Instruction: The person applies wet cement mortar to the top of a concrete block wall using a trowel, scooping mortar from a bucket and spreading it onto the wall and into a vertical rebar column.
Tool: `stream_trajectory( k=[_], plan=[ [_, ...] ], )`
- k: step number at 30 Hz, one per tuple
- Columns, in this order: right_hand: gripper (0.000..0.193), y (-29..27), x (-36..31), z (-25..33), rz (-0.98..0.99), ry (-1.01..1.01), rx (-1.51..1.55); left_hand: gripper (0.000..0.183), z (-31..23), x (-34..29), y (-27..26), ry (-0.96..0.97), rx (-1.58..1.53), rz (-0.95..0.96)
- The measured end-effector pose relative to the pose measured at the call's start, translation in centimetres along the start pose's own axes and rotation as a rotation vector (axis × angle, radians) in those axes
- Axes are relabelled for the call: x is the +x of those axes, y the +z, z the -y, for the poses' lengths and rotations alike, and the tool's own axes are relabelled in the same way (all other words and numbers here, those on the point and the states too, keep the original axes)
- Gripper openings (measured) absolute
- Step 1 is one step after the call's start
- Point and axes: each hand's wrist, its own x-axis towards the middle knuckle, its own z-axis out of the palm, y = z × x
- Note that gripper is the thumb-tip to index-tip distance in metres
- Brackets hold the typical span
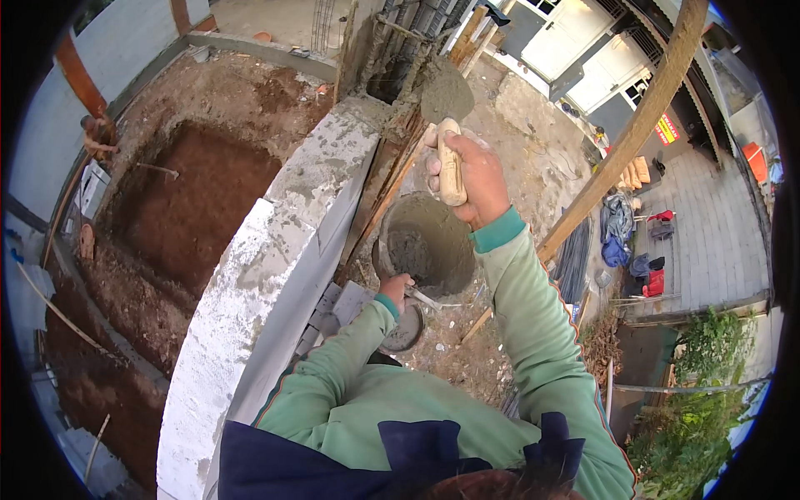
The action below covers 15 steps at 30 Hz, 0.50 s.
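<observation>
In my right hand [473, 179], raised beside the wall's end, is a trowel [451, 175], its wooden handle wrapped by my fingers. Wet grey mortar covers its blade [446, 90], which is next to the column [392, 54] of steel bars. Lower down, my left hand [396, 292] is closed around a pale handle [425, 300] at the near rim of a mortar bucket [450, 246]; the rest of that tool cannot be made out. Just below is a round grey pan [404, 329]. The white block wall [242, 292] curves along my left, mortar smeared over its top.
A long wooden pole [625, 142] slants across the right side. Left of the wall lies a dug pit [196, 192], with another person [98, 137] at its far edge. Boards [400, 179] stand against the wall's end. Bags and cloths [617, 229] lie on the right.
</observation>
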Motion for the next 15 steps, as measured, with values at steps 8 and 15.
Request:
stream_trajectory(
  k=[8, 15],
  plan=[
    [0.047, -9.5, -11.5, -1.0, 0.107, -0.077, -0.028, 0.025, -4.7, 0.3, 2.2, 0.042, 0.117, 0.242],
    [0.037, -20.3, -14.4, -10.8, -0.174, 0.057, -1.486, 0.031, -5.6, -4.5, 2.2, 0.192, 0.4, 0.279]
  ],
)
